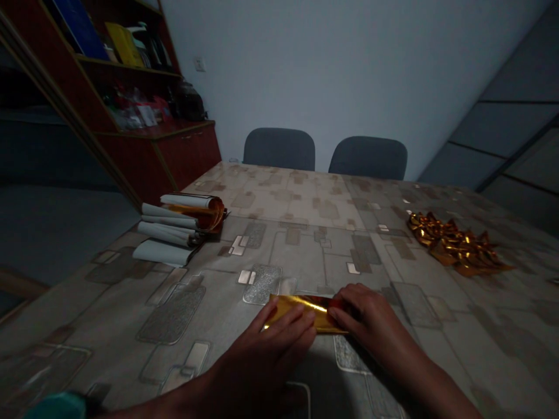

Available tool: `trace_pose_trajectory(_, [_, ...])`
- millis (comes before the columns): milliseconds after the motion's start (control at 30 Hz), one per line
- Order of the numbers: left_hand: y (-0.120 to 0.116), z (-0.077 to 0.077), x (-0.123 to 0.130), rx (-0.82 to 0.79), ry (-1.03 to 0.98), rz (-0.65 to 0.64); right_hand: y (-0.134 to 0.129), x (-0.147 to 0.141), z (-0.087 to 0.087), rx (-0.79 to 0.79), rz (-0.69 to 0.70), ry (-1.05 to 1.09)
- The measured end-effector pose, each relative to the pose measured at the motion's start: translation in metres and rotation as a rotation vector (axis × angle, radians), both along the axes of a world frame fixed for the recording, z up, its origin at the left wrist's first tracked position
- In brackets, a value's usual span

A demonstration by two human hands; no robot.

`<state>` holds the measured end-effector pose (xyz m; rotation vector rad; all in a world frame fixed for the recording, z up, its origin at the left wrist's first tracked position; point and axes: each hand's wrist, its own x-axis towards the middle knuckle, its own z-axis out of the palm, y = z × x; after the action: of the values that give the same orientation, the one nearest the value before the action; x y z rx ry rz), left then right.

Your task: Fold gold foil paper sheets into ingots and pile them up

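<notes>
Gold foil lies under both hands' fingers.

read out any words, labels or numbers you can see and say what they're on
No text is readable. The blue book and yellow book on the shelf may carry print, but it's too small and dark to read. No marks show on the gold foil or the rolled sheets.
</notes>
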<state>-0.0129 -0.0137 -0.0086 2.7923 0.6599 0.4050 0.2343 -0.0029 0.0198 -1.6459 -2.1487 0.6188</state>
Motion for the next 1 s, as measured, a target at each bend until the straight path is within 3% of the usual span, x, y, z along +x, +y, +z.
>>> trace_pose_trajectory(233, [-0.001, 0.001, -0.001, -0.112, 0.015, -0.02, 0.001, 0.001, -0.001, 0.009, -0.038, -0.04])
trace_pose_trajectory(467, [-0.006, -0.001, -0.002, -0.08, 0.024, -0.01, 0.001, 0.001, -0.007, 0.054, -0.076, -0.05])
trace_pose_trajectory(700, [-0.005, 0.012, 0.001, -0.086, 0.083, 0.002, 0.002, 0.0, -0.013, 0.131, -0.1, -0.126])
trace_pose_trajectory(1000, [-0.006, 0.008, -0.002, -0.081, 0.091, 0.039, 0.003, -0.003, -0.012, 0.158, -0.128, -0.222])
